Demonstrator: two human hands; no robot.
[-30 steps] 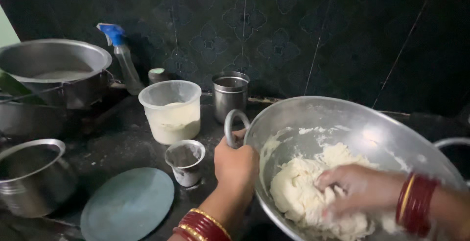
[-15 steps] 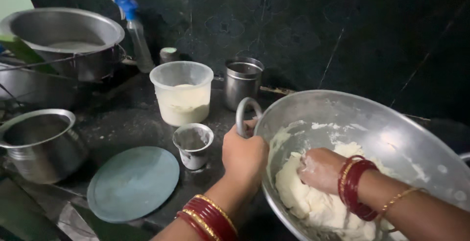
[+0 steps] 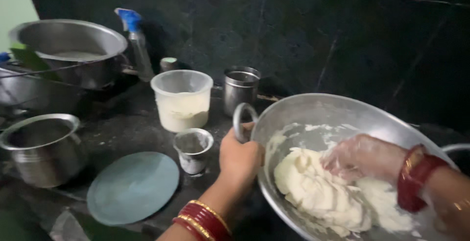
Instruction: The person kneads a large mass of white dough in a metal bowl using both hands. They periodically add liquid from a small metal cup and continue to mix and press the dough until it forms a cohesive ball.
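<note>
Dough [image 3: 323, 194], soft and white, fills the wide steel two-handled pan [image 3: 313, 111] at 4 o'clock on the desk [image 3: 127, 128]. Right hand [image 3: 364, 157] presses into it, fingers spread; left hand [image 3: 240, 155] is clasped round the pan's ring handle [image 3: 241, 118]. At 11 o'clock a clear plastic tub [image 3: 182, 99] holds pale flour beside a small steel cup [image 3: 193, 149]. Since half a second ago the right hand has slid rightward across the dough

two steel pots [image 3: 44, 148], one plastic tub [image 3: 182, 99], two steel cups [image 3: 241, 89]
</note>
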